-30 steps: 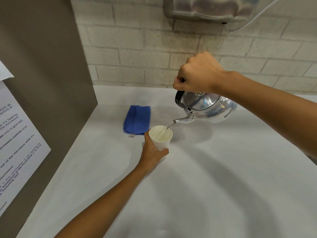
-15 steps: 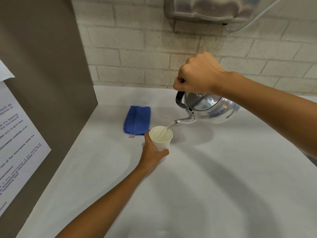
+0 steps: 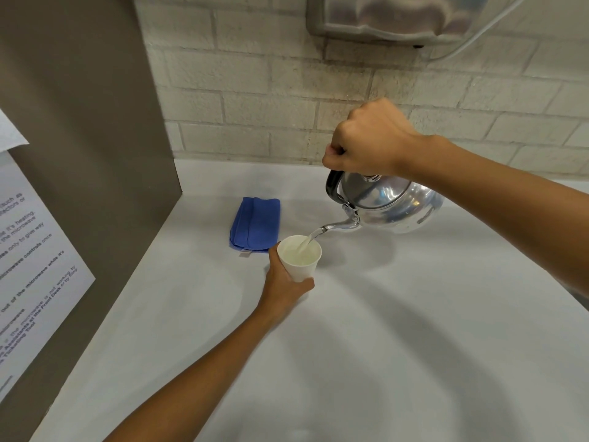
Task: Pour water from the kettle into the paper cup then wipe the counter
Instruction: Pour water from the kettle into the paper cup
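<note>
A shiny metal kettle (image 3: 390,204) hangs tilted over the white counter (image 3: 398,330), its spout aimed down-left. My right hand (image 3: 371,138) is closed around its black handle from above. A thin stream of water runs from the spout into a white paper cup (image 3: 299,258), which holds water. My left hand (image 3: 285,287) grips the cup from below and the left, holding it slightly tilted just above the counter. A folded blue cloth (image 3: 255,223) lies flat on the counter just behind the cup.
A brown panel (image 3: 86,129) with a printed paper notice (image 3: 35,266) walls off the left side. A pale brick wall (image 3: 255,90) runs along the back, with a metal dispenser (image 3: 398,17) and a cable mounted high on it.
Pouring continues with both hands nearly still. The kettle has tipped very slightly and the water level in the cup looks a little higher.
</note>
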Demonstrator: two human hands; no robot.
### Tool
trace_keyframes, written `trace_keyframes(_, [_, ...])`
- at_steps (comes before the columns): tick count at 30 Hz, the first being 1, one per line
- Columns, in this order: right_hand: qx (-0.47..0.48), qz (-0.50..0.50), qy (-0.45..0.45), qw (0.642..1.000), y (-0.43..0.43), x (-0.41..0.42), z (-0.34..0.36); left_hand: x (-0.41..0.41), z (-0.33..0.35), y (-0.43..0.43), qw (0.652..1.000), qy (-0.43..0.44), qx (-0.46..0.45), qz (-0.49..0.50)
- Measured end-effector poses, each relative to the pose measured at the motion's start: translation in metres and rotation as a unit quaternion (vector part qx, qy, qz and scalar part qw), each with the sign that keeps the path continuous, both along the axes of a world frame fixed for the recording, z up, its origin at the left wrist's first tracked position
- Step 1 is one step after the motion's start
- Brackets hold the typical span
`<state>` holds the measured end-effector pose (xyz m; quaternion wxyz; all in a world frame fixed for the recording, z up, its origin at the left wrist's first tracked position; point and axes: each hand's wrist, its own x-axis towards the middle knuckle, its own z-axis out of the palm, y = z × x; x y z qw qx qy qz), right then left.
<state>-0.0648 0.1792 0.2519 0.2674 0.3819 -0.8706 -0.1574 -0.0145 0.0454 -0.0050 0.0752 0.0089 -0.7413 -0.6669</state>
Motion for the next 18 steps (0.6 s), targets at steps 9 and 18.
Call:
trace_keyframes(9, [-0.071, 0.008, -0.053, 0.996, 0.017, -0.014, -0.02, 0.001, 0.0, 0.0, 1.0, 0.005, -0.005, 0.001])
trace_keyframes(18, [-0.219, -0.045, -0.136, 0.965, 0.043, -0.053, -0.044, 0.0, 0.001, 0.0, 1.0, -0.005, -0.018, 0.008])
